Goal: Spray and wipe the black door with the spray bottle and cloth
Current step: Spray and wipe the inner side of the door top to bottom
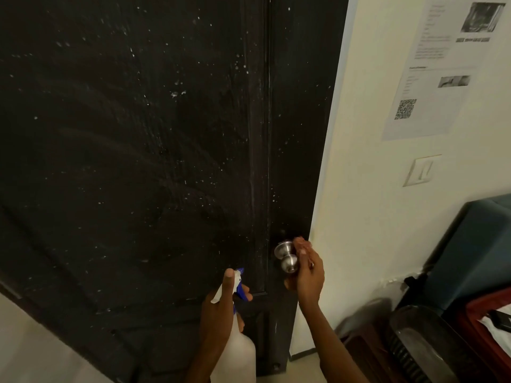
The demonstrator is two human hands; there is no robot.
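Observation:
The black door (154, 150) fills most of the view, flecked with white specks and faint wipe streaks. Low on its right edge sits a silver round knob (289, 263). My left hand (221, 308) grips the neck of a white spray bottle (243, 357) with a blue trigger, its nozzle aimed at the door below the knob. My right hand (308, 275) holds a small reddish-brown cloth (300, 242) bunched against the right side of the knob, at the door's edge.
A cream wall (367, 189) stands right of the door, with a printed paper sheet (439, 64) and a light switch (421, 171). Dark furniture and a red case (486, 335) crowd the lower right. Pale floor (41, 349) shows at lower left.

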